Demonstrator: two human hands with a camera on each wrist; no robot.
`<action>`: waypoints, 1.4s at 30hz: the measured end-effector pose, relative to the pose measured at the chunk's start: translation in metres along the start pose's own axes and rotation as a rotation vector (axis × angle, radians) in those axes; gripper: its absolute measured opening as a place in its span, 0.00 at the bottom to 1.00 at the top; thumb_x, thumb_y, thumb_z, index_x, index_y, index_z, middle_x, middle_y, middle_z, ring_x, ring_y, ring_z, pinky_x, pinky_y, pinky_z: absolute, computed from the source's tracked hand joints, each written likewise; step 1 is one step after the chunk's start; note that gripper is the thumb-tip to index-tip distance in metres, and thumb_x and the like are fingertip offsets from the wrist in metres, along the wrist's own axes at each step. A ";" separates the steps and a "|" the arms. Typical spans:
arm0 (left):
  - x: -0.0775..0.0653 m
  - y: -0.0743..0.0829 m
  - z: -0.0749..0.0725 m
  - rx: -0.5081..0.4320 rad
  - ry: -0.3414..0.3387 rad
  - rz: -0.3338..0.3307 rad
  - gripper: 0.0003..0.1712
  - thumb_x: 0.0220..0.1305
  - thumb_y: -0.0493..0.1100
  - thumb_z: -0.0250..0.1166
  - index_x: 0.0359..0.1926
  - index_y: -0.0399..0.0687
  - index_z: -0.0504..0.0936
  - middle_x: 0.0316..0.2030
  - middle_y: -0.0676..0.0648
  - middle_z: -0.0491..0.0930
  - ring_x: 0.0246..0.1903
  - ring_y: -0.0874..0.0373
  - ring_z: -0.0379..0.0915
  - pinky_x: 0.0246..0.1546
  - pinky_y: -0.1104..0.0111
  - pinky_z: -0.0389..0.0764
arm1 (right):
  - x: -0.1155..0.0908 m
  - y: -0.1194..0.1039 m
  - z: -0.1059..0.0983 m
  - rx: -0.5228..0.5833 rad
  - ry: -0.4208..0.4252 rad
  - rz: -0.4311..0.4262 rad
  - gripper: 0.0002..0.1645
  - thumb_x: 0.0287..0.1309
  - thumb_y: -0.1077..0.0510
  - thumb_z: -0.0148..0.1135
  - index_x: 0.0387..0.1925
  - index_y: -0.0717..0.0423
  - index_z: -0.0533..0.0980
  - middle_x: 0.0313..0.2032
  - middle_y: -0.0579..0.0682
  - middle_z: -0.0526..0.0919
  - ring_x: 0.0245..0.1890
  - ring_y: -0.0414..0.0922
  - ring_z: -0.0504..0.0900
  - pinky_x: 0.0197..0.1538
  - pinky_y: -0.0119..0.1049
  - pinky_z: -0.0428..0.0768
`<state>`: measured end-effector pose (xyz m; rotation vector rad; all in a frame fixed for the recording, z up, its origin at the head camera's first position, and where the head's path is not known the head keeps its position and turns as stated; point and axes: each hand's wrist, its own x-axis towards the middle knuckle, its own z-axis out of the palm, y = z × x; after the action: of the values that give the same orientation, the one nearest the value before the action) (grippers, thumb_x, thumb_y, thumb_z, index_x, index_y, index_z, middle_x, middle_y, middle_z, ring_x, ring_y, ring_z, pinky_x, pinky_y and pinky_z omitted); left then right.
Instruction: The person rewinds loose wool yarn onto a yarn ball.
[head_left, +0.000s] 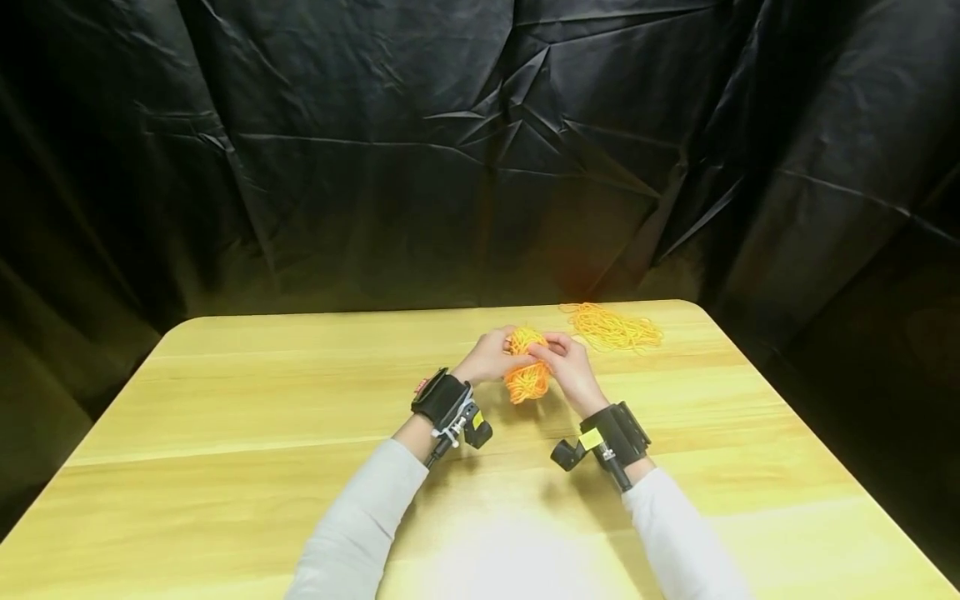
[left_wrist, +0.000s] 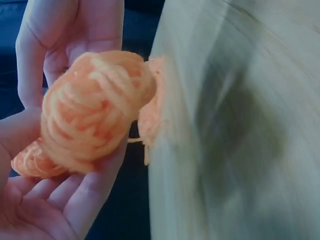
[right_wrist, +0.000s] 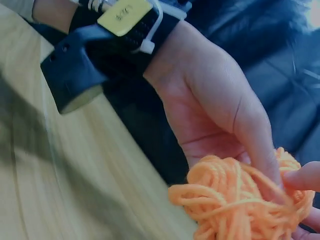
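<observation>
An orange yarn bundle (head_left: 528, 385) is held between both hands above the table, its strands wound into a rounded, uneven mass. My left hand (head_left: 489, 358) grips its left side, with fingers and thumb around the yarn. From the right, my right hand (head_left: 567, 368) pinches the upper part with thumb and fingers. The left wrist view shows a thick rounded lobe of the yarn bundle (left_wrist: 97, 110) close up, and a smaller lobe below it. In the right wrist view, strands cross over the yarn bundle (right_wrist: 235, 200); the left hand (right_wrist: 215, 95) reaches behind it.
A loose pile of orange-yellow yarn (head_left: 615, 329) lies near the far edge of the wooden table (head_left: 262, 400), right of the hands. Behind the table hangs a creased black sheet (head_left: 360, 167). Each wrist wears a black strap with a small camera.
</observation>
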<state>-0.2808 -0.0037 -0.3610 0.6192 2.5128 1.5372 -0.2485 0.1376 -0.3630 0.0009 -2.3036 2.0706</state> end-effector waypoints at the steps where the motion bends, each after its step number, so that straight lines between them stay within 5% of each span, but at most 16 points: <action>1: -0.002 0.001 -0.002 0.006 0.015 -0.009 0.24 0.52 0.40 0.66 0.49 0.35 0.71 0.38 0.39 0.78 0.36 0.55 0.75 0.32 0.73 0.76 | -0.002 -0.001 0.002 -0.003 -0.001 -0.009 0.19 0.54 0.61 0.58 0.46 0.68 0.70 0.34 0.48 0.78 0.30 0.34 0.75 0.35 0.25 0.73; 5: -0.011 0.003 -0.013 -0.025 0.050 -0.047 0.22 0.51 0.40 0.66 0.46 0.35 0.72 0.36 0.39 0.79 0.31 0.58 0.75 0.29 0.73 0.77 | -0.006 -0.005 0.009 -0.043 0.002 -0.059 0.19 0.54 0.60 0.59 0.46 0.68 0.71 0.38 0.55 0.78 0.35 0.39 0.75 0.40 0.29 0.74; 9: -0.020 -0.001 -0.025 -0.150 0.049 -0.047 0.18 0.52 0.39 0.66 0.43 0.36 0.75 0.36 0.39 0.80 0.30 0.59 0.76 0.29 0.71 0.78 | -0.008 -0.006 0.016 -0.094 0.008 -0.140 0.21 0.55 0.59 0.58 0.49 0.67 0.69 0.46 0.61 0.74 0.46 0.48 0.73 0.50 0.37 0.73; 14: -0.030 -0.003 -0.037 -0.314 0.017 -0.033 0.18 0.53 0.37 0.64 0.46 0.36 0.74 0.39 0.38 0.79 0.31 0.57 0.78 0.31 0.65 0.80 | -0.008 -0.004 0.023 -0.058 -0.090 -0.199 0.27 0.62 0.53 0.49 0.58 0.64 0.60 0.55 0.63 0.68 0.57 0.54 0.65 0.60 0.45 0.63; 19: -0.036 -0.002 -0.044 -0.377 0.046 -0.055 0.20 0.54 0.38 0.64 0.48 0.37 0.73 0.41 0.37 0.79 0.31 0.57 0.79 0.31 0.65 0.80 | -0.010 -0.002 0.029 0.035 -0.222 -0.149 0.27 0.64 0.46 0.44 0.56 0.62 0.63 0.47 0.61 0.74 0.46 0.47 0.76 0.52 0.40 0.72; 24: -0.041 -0.004 -0.052 -0.405 0.095 -0.065 0.20 0.55 0.41 0.63 0.49 0.38 0.74 0.41 0.36 0.79 0.33 0.57 0.79 0.33 0.65 0.80 | -0.013 0.001 0.036 0.058 -0.219 -0.114 0.25 0.65 0.48 0.42 0.45 0.67 0.69 0.31 0.49 0.76 0.30 0.38 0.77 0.38 0.33 0.78; 27: -0.044 -0.006 -0.057 -0.417 0.130 -0.055 0.20 0.56 0.42 0.62 0.50 0.37 0.74 0.41 0.37 0.79 0.34 0.57 0.78 0.35 0.66 0.80 | -0.015 0.001 0.035 -0.050 -0.159 -0.143 0.24 0.65 0.49 0.43 0.37 0.68 0.73 0.21 0.47 0.72 0.22 0.38 0.72 0.30 0.31 0.75; 31: -0.047 -0.009 -0.066 -0.460 0.214 -0.076 0.19 0.57 0.42 0.62 0.48 0.37 0.75 0.36 0.41 0.80 0.31 0.59 0.78 0.33 0.68 0.80 | -0.022 0.003 0.027 -0.328 -0.147 -0.273 0.17 0.62 0.55 0.49 0.33 0.66 0.78 0.22 0.53 0.75 0.20 0.38 0.66 0.26 0.29 0.69; 33: -0.049 -0.010 -0.070 -0.487 0.255 -0.086 0.19 0.57 0.42 0.62 0.48 0.36 0.74 0.34 0.44 0.80 0.29 0.61 0.78 0.32 0.69 0.80 | -0.027 0.004 0.023 -0.476 -0.225 -0.332 0.14 0.61 0.57 0.51 0.33 0.65 0.78 0.24 0.55 0.77 0.20 0.38 0.65 0.26 0.27 0.67; 36: -0.051 -0.012 -0.077 -0.522 0.296 -0.095 0.21 0.57 0.42 0.61 0.49 0.35 0.73 0.32 0.47 0.79 0.29 0.62 0.78 0.31 0.70 0.80 | -0.037 0.005 0.019 -0.645 -0.456 -0.379 0.13 0.59 0.58 0.52 0.33 0.64 0.78 0.26 0.54 0.79 0.20 0.37 0.66 0.23 0.27 0.68; 42: -0.055 -0.015 -0.086 -0.532 0.340 -0.110 0.22 0.58 0.43 0.61 0.50 0.34 0.71 0.32 0.49 0.78 0.28 0.64 0.77 0.31 0.72 0.79 | -0.068 -0.003 0.024 -0.770 -0.917 -0.370 0.14 0.59 0.55 0.53 0.40 0.62 0.76 0.31 0.50 0.82 0.19 0.36 0.73 0.25 0.24 0.73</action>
<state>-0.2624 -0.1024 -0.3391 0.1484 2.1288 2.2943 -0.1810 0.1115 -0.3653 1.4586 -3.0484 0.9645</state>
